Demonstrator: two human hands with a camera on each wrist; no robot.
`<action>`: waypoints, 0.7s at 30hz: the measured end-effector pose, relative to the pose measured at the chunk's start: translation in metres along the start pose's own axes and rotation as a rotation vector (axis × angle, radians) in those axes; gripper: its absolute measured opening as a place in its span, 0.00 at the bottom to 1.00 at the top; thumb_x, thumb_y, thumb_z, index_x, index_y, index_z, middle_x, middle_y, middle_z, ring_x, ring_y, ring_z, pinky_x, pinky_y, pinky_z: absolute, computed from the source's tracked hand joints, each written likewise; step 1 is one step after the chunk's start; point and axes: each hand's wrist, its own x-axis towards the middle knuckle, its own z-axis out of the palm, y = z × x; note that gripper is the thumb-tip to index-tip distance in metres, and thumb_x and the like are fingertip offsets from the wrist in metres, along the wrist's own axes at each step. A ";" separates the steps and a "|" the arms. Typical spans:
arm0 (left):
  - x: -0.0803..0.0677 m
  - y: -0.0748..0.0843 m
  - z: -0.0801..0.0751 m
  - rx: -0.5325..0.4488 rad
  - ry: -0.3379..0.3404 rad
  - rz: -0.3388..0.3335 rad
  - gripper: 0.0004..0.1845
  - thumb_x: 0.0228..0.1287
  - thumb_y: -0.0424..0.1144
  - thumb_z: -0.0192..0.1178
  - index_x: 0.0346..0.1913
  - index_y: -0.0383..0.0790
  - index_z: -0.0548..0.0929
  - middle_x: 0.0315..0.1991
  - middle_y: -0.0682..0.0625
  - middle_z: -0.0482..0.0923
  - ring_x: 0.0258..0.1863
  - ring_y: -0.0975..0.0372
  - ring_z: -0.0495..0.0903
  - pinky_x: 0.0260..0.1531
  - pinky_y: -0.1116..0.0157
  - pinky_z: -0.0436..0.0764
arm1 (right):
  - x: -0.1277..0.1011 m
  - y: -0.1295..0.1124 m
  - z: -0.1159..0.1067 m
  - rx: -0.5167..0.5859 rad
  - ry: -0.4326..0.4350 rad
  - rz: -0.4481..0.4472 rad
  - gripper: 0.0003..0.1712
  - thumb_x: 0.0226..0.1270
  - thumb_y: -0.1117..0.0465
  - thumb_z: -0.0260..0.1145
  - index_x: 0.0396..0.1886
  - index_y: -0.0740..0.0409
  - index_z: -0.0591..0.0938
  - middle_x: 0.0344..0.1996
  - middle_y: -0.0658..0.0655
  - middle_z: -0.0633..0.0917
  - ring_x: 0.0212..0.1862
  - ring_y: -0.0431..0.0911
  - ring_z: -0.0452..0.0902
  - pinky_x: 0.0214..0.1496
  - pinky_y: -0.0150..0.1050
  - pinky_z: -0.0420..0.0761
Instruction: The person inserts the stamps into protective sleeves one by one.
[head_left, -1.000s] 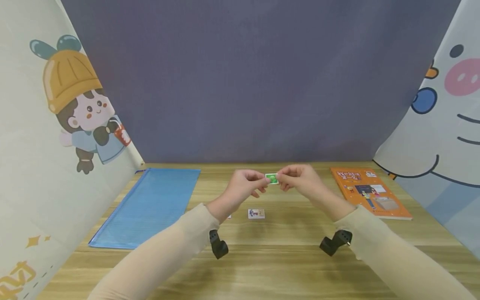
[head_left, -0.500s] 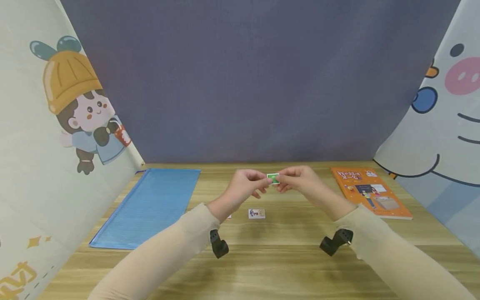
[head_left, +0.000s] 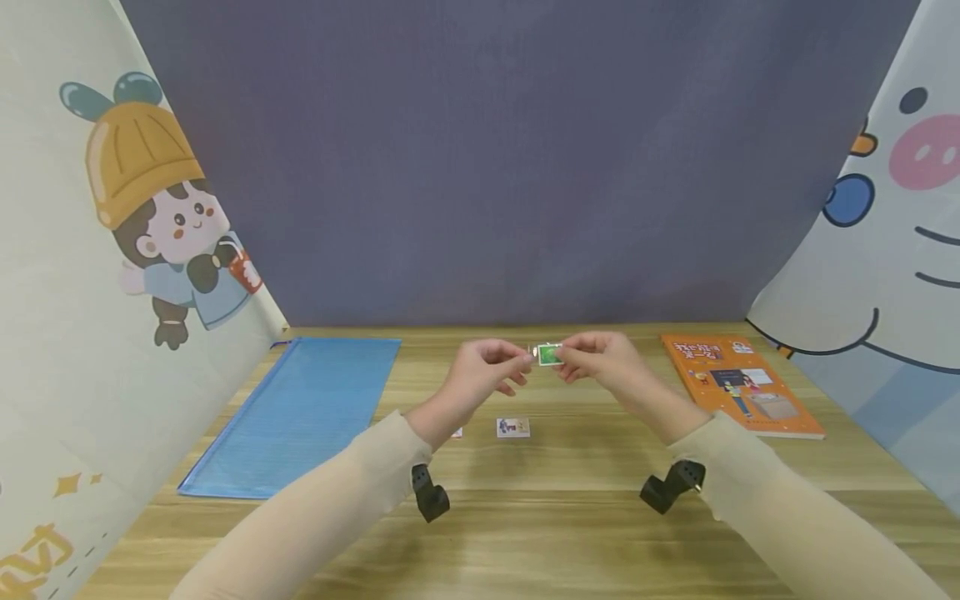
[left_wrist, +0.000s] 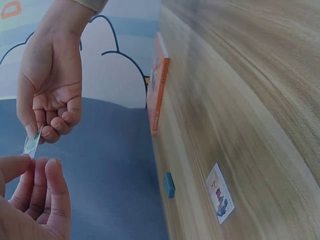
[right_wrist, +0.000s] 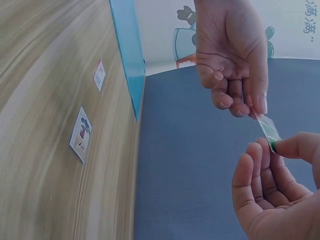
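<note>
Between my two hands is a small green stamp [head_left: 550, 355] with a white border, held above the table. Clear, shiny film [right_wrist: 263, 121] extends from it towards the left fingertips. My left hand [head_left: 483, 371] pinches the left end of this film between thumb and finger. At the stamp's right end, my right hand [head_left: 603, 362] grips with thumb and finger, covering that edge. Below the hands, a second stamp [head_left: 513, 427] with a colourful picture lies flat on the table. Another stamp [right_wrist: 99, 75] lies to its left, mostly hidden by the left wrist in the head view.
A blue mesh zip pouch [head_left: 300, 417] lies at the left of the wooden table [head_left: 540, 533]. At the right is an orange book [head_left: 742, 387]. A small teal block [left_wrist: 170, 185] shows near the table's far edge in the left wrist view.
My left hand has drawn slightly left, and clear film now shows between its fingertips and the green stamp. The stamp has shifted a little right, with the right hand almost still.
</note>
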 end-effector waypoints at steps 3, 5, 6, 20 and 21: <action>0.000 0.000 0.000 -0.001 0.009 -0.013 0.11 0.55 0.36 0.60 0.38 0.31 0.79 0.34 0.42 0.80 0.32 0.53 0.80 0.30 0.62 0.81 | 0.001 0.001 0.001 0.005 -0.003 -0.003 0.20 0.57 0.57 0.63 0.41 0.71 0.75 0.29 0.59 0.81 0.31 0.46 0.78 0.39 0.39 0.79; -0.001 0.000 0.001 0.000 0.012 -0.015 0.10 0.56 0.36 0.60 0.37 0.31 0.79 0.34 0.42 0.80 0.32 0.53 0.80 0.30 0.62 0.81 | 0.001 0.002 0.001 0.009 -0.003 -0.005 0.21 0.57 0.56 0.63 0.41 0.71 0.75 0.29 0.57 0.81 0.31 0.46 0.78 0.39 0.39 0.79; -0.001 0.001 0.001 0.000 0.013 -0.013 0.10 0.56 0.36 0.59 0.37 0.31 0.79 0.33 0.42 0.80 0.32 0.53 0.80 0.30 0.61 0.81 | 0.001 0.002 0.002 0.010 0.000 -0.004 0.21 0.57 0.56 0.63 0.41 0.70 0.75 0.29 0.57 0.81 0.31 0.46 0.78 0.38 0.39 0.79; 0.013 -0.018 -0.002 -0.046 0.006 0.000 0.12 0.53 0.38 0.62 0.37 0.32 0.80 0.32 0.42 0.80 0.30 0.55 0.81 0.30 0.61 0.81 | 0.002 -0.001 0.001 0.010 -0.018 -0.001 0.22 0.55 0.55 0.64 0.40 0.71 0.76 0.29 0.57 0.82 0.32 0.48 0.78 0.40 0.41 0.79; 0.014 -0.019 -0.002 -0.049 0.009 0.000 0.12 0.53 0.39 0.62 0.37 0.32 0.80 0.32 0.43 0.81 0.30 0.55 0.81 0.30 0.62 0.81 | 0.002 -0.001 0.001 0.010 -0.021 0.000 0.22 0.56 0.55 0.64 0.40 0.71 0.76 0.29 0.58 0.82 0.32 0.48 0.78 0.40 0.41 0.79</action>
